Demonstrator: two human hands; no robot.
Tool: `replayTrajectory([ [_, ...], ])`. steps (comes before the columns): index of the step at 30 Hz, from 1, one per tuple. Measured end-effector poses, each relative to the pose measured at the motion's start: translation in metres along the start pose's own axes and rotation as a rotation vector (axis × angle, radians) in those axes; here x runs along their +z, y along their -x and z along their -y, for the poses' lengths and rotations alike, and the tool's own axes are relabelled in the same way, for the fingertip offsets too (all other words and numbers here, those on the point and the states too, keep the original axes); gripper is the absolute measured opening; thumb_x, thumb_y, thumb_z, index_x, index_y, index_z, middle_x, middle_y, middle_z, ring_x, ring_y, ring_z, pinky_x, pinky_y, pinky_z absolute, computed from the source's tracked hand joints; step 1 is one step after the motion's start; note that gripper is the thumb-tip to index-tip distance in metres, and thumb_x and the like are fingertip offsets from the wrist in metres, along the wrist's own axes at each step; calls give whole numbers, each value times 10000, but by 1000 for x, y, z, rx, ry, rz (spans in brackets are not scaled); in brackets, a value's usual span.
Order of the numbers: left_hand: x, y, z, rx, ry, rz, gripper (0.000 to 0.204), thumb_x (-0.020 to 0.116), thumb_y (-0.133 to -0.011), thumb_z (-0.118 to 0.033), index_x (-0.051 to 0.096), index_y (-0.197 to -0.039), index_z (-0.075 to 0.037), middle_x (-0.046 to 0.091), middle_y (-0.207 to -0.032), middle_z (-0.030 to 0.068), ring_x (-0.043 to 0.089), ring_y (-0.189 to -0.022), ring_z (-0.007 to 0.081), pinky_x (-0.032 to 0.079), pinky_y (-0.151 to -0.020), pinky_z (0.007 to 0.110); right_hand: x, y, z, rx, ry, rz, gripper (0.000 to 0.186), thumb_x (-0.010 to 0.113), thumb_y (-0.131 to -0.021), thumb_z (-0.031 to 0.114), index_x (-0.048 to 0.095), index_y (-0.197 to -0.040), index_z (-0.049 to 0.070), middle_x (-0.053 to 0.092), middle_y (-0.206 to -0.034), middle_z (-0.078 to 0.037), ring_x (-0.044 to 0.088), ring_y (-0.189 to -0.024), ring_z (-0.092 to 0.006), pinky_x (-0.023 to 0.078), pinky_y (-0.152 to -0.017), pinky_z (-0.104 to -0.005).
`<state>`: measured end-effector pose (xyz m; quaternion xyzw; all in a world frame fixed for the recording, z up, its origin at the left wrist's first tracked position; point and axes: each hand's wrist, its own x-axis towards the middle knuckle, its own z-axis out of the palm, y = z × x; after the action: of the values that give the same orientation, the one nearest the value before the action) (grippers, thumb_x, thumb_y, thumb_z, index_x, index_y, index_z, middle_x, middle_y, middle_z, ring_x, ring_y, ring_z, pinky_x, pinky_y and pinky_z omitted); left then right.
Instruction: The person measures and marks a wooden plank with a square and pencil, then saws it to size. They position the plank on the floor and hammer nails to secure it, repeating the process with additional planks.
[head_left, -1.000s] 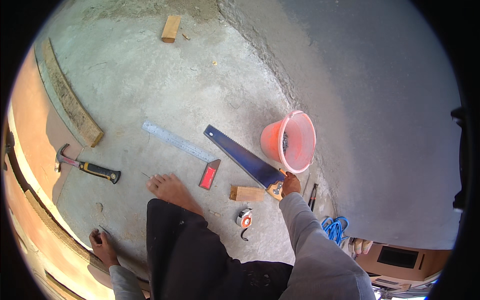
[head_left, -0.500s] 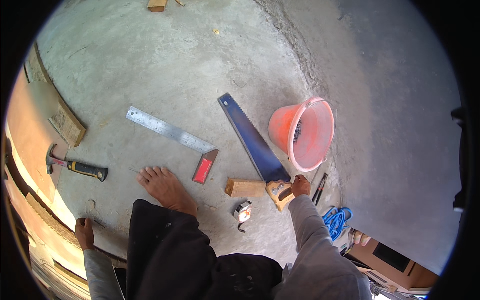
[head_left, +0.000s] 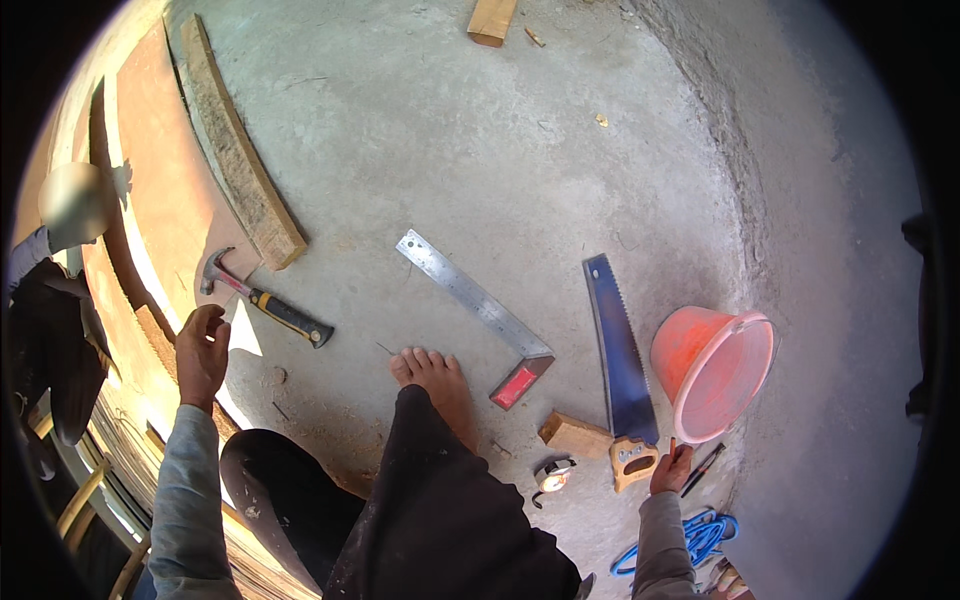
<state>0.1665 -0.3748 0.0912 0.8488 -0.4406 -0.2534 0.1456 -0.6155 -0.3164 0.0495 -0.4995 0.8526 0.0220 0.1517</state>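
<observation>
My left hand (head_left: 203, 360) is raised below the claw hammer (head_left: 285, 310), fingers loosely bent and apart, with nothing visible in them. My right hand (head_left: 671, 465) grips an orange pencil (head_left: 674, 446) just beside the wooden handle of a blue-bladed handsaw (head_left: 622, 360). Above that hand sits a pink bucket (head_left: 712, 370) with a wire handle. A steel square (head_left: 470, 305) with a red stock lies near my bare foot (head_left: 437, 390). A wood block (head_left: 575, 435), a tape measure (head_left: 555, 475) and a dark long-handled tool (head_left: 703, 470) lie around the saw.
A person (head_left: 55, 340) in dark clothing is at the left, by sunlit boards (head_left: 155, 120). A long timber (head_left: 240, 140) lies along them, and a short offcut (head_left: 492, 20) farther off. Coiled blue hose or cord (head_left: 705, 540) is at lower right. A rough concrete seam runs down the right.
The view has swung left, bringing the other person in. My left hand has risen from the floor toward the hammer. My right hand is slightly clear of the saw's handle.
</observation>
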Motion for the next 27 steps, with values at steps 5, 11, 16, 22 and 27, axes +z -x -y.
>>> replayTrajectory([
  [5, 64, -6, -56, 97, -75, 226, 229, 687, -862, -116, 640, -1070, -32, 652, -986, 128, 695, -860, 299, 550, -746, 399, 19, 62, 174, -173, -444, 303, 415, 717, -851, 70, 531, -1214, -10, 525, -956, -109, 537, -819, -235, 477, -737, -348],
  [11, 64, -18, -63, 322, -98, 298, 287, 705, -859, -197, 628, -1108, -76, 646, -1023, 106, 677, -904, 319, 560, -750, 419, 106, 15, 268, -392, -258, 349, 737, 804, -774, 175, 428, -1367, -49, 518, -1309, -236, 513, -1240, -388, 399, -1069, -416],
  [16, 13, -23, 9, 114, -29, 80, 250, 694, -871, -122, 636, -1107, -67, 651, -984, 111, 705, -850, 286, 569, -745, 393, 96, -10, 301, -169, -125, 421, 685, 726, -691, 93, 454, -1302, -51, 536, -1228, -214, 557, -1143, -342, 437, -1011, -382],
  [22, -77, 9, 81, -200, -259, 103, 256, 684, -892, -182, 644, -1121, -73, 668, -1021, 104, 694, -922, 285, 561, -796, 402, 56, -52, 310, 102, -310, 562, 265, 654, -724, 19, 400, -777, 77, 597, -860, -101, 545, -680, -115, 452, -595, -267],
  [27, -192, 41, 95, -452, -452, 68, 279, 643, -902, -209, 641, -1156, -93, 666, -1107, 117, 660, -1029, 297, 522, -897, 418, 11, -101, 390, -189, -593, 896, 501, 772, -795, 344, 571, -1213, 156, 593, -1219, -129, 541, -1087, -292, 408, -946, -438],
])
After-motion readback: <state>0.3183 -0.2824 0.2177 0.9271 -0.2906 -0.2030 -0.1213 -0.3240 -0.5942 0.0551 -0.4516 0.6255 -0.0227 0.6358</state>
